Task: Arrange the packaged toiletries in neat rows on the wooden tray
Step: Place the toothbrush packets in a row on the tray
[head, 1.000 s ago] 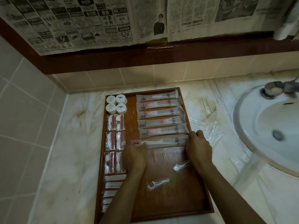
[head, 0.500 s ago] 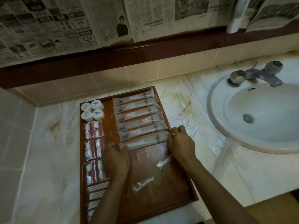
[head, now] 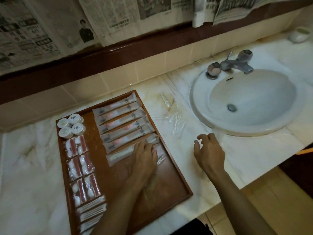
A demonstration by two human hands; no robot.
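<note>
Fingers of the left hand (head: 145, 154) press flat on the nearest sachet (head: 122, 154), its print unreadable; right hand (head: 209, 150) hovers loosely curled.

A reddish-brown wooden tray (head: 177, 182) is seen on a white, amber-veined marble counter (head: 240, 160); white round containers (head: 71, 126) and red-striped clear packets (head: 79, 165) are shown.

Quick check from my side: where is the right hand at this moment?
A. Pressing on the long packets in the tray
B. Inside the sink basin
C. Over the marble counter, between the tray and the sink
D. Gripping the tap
C: the right hand is off the wooden tray, over the marble counter near the sink, fingers loosely curled and holding nothing.
</note>
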